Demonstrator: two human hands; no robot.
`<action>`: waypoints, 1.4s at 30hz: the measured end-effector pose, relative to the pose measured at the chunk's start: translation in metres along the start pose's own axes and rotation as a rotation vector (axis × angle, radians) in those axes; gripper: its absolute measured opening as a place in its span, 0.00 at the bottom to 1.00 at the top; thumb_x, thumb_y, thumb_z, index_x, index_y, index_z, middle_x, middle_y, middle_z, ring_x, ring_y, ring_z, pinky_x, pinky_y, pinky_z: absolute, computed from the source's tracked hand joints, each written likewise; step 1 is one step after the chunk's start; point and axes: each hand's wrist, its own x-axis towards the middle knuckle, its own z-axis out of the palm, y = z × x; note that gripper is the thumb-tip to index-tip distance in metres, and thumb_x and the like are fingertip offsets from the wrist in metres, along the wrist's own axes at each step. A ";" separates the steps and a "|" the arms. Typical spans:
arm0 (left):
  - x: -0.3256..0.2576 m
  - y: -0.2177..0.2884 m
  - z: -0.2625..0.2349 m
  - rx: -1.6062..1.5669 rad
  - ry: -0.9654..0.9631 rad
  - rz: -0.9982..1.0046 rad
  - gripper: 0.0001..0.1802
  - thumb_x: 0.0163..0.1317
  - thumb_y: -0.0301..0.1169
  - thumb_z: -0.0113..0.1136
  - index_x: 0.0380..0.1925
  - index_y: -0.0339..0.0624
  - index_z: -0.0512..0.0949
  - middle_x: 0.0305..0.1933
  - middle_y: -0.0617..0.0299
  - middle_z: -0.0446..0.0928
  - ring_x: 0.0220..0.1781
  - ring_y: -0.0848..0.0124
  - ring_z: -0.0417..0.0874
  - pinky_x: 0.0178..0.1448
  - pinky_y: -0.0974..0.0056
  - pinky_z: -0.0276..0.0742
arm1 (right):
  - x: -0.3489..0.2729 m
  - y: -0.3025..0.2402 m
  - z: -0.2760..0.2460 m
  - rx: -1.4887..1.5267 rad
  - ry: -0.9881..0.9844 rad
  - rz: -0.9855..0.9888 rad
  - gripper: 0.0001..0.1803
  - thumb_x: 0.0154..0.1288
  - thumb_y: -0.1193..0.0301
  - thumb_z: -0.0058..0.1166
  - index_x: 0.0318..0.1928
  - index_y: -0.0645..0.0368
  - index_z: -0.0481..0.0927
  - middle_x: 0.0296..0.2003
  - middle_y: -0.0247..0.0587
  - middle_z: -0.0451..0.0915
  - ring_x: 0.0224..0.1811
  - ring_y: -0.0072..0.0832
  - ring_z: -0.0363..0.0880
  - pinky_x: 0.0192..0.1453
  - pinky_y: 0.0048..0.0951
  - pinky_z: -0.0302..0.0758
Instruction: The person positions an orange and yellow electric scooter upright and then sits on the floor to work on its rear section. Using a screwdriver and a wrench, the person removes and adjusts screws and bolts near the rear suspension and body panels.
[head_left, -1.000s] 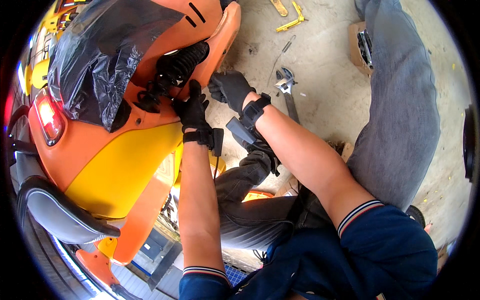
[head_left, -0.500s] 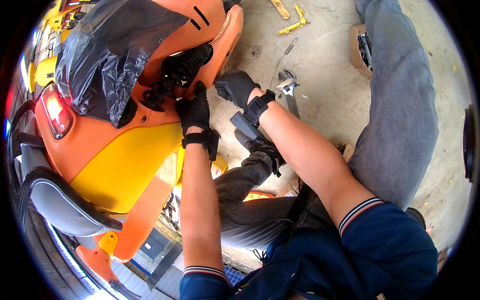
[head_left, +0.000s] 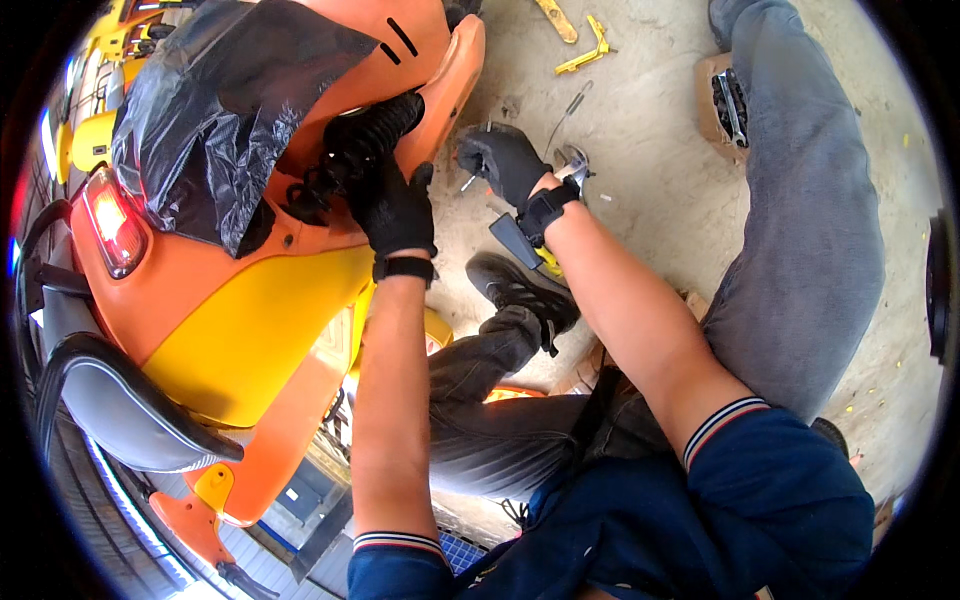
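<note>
Head view: the left hand [head_left: 397, 212] reaches forward beside the black coil spring [head_left: 375, 128] within orange bodywork [head_left: 425, 70], thumb apart, fingertips hidden, grip impossible to tell; the right hand [head_left: 503, 160], curled above the floor [head_left: 650, 220], pinches a thin pale piece [head_left: 467, 184], mostly covered.

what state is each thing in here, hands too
tail light: lit red
black plastic sheet: crumpled, draped over the orange bodywork
coil spring: partly covered by the left hand
left hand: gloved, fingers partly hidden
right hand: gloved, closed on a thin metal piece
adjustable wrench: on the floor, partly hidden
cardboard box: open, tools inside
yellow bracket: lying on the floor
</note>
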 end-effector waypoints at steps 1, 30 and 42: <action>0.004 -0.012 0.005 -0.011 0.016 0.051 0.37 0.54 0.45 0.65 0.60 0.40 0.66 0.62 0.43 0.67 0.64 0.46 0.66 0.64 0.49 0.62 | -0.001 -0.009 0.003 0.020 0.014 0.024 0.17 0.65 0.62 0.47 0.24 0.60 0.77 0.21 0.36 0.76 0.25 0.26 0.74 0.31 0.30 0.70; 0.023 -0.007 -0.013 0.115 -0.164 0.121 0.39 0.55 0.47 0.62 0.64 0.45 0.63 0.68 0.50 0.60 0.71 0.53 0.56 0.72 0.49 0.47 | 0.068 -0.138 -0.016 -0.714 0.168 -0.693 0.15 0.59 0.62 0.57 0.44 0.54 0.82 0.39 0.46 0.82 0.43 0.38 0.81 0.48 0.35 0.75; 0.023 -0.012 -0.011 0.000 -0.240 0.093 0.42 0.57 0.50 0.61 0.67 0.45 0.58 0.72 0.50 0.54 0.73 0.53 0.51 0.74 0.50 0.42 | 0.100 -0.134 -0.027 -0.827 0.113 -0.600 0.11 0.60 0.62 0.56 0.41 0.51 0.82 0.38 0.45 0.82 0.40 0.39 0.81 0.46 0.36 0.76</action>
